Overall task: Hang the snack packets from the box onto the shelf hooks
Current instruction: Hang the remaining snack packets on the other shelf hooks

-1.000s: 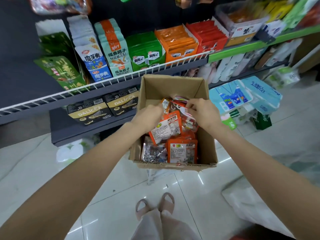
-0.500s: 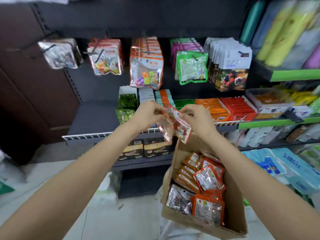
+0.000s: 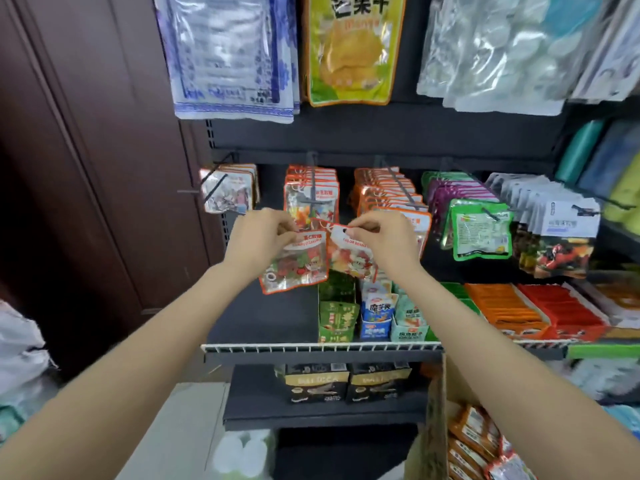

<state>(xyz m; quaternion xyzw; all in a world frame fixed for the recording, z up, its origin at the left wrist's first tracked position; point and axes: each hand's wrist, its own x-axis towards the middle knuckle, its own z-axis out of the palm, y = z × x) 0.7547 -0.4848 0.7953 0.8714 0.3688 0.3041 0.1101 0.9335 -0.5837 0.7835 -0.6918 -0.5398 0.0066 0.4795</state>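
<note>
Head view: both my arms are raised toward the shelf. My left hand [image 3: 263,237] pinches the top edge of one orange-bordered snack packet [image 3: 298,263], fingers curled on its header. My right hand [image 3: 382,239] pinches the top of a second packet [image 3: 348,254] at its white header, just beside the first; the two packets overlap slightly at their inner edges. Both hang below my fingers in front of the row of shelf hooks [image 3: 313,183], just below a hook that already carries matching orange-bordered packets [image 3: 310,199]. Whether either held packet touches a hook, I cannot tell. The cardboard box [image 3: 434,427] stands at lower right, well below my hands, with more packets [image 3: 472,441] inside. A wire-fronted shelf [image 3: 311,348] holds upright packs beneath the hooks.
</note>
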